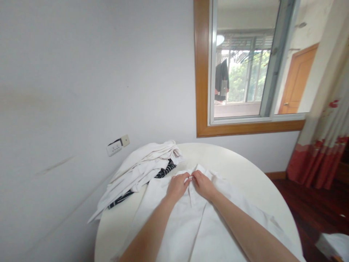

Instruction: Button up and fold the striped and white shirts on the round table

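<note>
A white shirt lies spread over the round table, its collar end away from me and a front edge running down its middle. My left hand pinches the fabric near the collar with thumb and fingertips. Close against it, my right hand grips the opposite edge in a similar pinch. The fingertips of both hands almost meet at the neck opening. Whatever small part lies between them is too hidden to make out.
The round white table stands against the wall. On its left lies a heap of white clothes over a black-and-white patterned cloth. A wall socket, a wood-framed window and a red-and-cream curtain are beyond.
</note>
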A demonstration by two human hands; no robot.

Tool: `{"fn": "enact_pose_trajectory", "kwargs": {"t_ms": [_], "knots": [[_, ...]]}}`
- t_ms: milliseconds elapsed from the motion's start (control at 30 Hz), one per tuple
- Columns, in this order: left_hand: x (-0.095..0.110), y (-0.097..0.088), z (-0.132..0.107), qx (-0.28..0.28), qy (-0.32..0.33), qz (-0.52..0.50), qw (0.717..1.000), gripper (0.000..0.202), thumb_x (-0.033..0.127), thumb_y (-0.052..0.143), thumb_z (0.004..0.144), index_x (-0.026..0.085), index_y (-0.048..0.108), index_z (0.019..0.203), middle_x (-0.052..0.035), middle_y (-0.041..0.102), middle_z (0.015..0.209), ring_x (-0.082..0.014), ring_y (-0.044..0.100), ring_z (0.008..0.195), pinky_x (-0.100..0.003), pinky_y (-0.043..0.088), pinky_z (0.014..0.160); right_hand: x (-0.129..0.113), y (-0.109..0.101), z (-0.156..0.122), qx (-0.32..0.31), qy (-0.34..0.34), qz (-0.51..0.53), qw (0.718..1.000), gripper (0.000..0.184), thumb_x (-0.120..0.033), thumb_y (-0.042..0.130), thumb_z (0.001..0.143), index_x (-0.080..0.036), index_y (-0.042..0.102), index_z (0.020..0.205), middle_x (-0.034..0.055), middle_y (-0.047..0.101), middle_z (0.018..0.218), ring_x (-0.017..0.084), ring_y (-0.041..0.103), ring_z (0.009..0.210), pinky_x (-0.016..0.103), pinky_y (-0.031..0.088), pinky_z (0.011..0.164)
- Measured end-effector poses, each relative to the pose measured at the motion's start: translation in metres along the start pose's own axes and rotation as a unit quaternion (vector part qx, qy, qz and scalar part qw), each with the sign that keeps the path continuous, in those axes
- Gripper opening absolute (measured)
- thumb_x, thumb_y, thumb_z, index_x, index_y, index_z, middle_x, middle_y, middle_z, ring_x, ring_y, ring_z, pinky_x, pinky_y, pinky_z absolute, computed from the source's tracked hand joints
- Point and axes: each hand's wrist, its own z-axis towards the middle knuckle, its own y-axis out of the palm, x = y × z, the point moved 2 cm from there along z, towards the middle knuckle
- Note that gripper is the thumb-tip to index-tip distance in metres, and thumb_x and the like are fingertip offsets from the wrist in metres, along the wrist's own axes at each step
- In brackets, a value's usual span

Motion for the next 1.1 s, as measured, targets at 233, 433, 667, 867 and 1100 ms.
{"fn": "enact_pose_trajectory", "kwargs": {"t_ms": [233,433,667,867,1100], "knots": [[0.008,-0.004,-0.004,0.002,0.006,0.051,0.999,0.023,0.036,0.039,0.094,0.025,0.058,0.100,-0.0019,0.068,0.092,-0.0190,0.061,0.092,-0.029,0.038,0.076,0.002,0.000,-0.003,-0.025,0.022,0.006,0.999,0.020,-0.015,0.036,0.091,-0.016,0.053,0.102,0.0079,0.058,0.098,0.017,0.055,0.095,0.026,0.040,0.084],[0.012,-0.006,-0.004,0.001,0.003,0.075,0.997,0.028,0.039,0.035,0.095,0.025,0.059,0.098,-0.0019,0.068,0.089,-0.0189,0.062,0.087,-0.028,0.038,0.075,-0.002,-0.005,-0.004,-0.039,0.035,0.003,0.999,0.023,-0.014,0.036,0.090,-0.017,0.054,0.105,0.0080,0.060,0.101,0.016,0.056,0.098,0.025,0.038,0.085],[0.015,-0.010,-0.006,0.009,0.010,0.087,0.996,0.029,0.036,0.033,0.096,0.024,0.059,0.094,-0.0018,0.068,0.087,-0.0188,0.062,0.085,-0.028,0.039,0.073,-0.009,-0.011,-0.007,-0.043,0.038,-0.031,0.998,0.026,-0.019,0.039,0.090,-0.021,0.056,0.110,0.0063,0.061,0.096,0.017,0.058,0.092,0.024,0.039,0.079],[0.017,-0.010,-0.005,0.011,-0.026,0.098,0.995,0.025,0.038,0.037,0.095,0.022,0.056,0.095,-0.0043,0.068,0.086,-0.0209,0.063,0.084,-0.030,0.040,0.074,-0.008,-0.010,-0.005,-0.044,0.036,-0.043,0.997,0.015,-0.019,0.040,0.089,-0.018,0.055,0.093,0.0065,0.061,0.089,0.017,0.057,0.086,0.025,0.037,0.074],[0.015,-0.008,-0.004,-0.009,-0.035,0.095,0.995,0.024,0.039,0.040,0.094,0.021,0.056,0.097,-0.0051,0.068,0.089,-0.0214,0.064,0.086,-0.031,0.041,0.074,-0.005,-0.010,-0.003,-0.046,0.047,-0.029,0.997,0.010,-0.018,0.045,0.084,-0.017,0.053,0.090,0.0067,0.062,0.088,0.017,0.056,0.082,0.024,0.035,0.071]]}}
